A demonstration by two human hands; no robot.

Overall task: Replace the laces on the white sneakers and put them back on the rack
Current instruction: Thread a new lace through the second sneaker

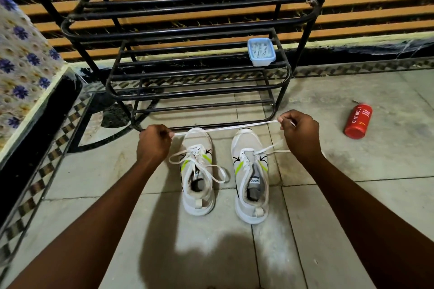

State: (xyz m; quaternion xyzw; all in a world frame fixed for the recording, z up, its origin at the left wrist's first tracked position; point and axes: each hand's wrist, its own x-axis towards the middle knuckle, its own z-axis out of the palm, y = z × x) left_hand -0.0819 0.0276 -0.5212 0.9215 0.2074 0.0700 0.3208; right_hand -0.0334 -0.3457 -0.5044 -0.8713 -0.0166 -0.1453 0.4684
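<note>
Head view: left hand (pixel 153 144) and right hand (pixel 300 135) pinch a white lace (pixel 225 127) taut above the white sneakers (pixel 198 204), on the floor just near of the rack (pixel 199 91), where a slackened pinch could let it drop and snarl.

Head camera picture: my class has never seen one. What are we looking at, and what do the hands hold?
No machine here: a person wears a camera on the head, so you look down along both arms. The left hand and right hand pinch a white lace stretched between them. Below, two white sneakers stand on the tiled floor before a black rack. A small box sits on the rack; a red can lies on the floor.
</note>
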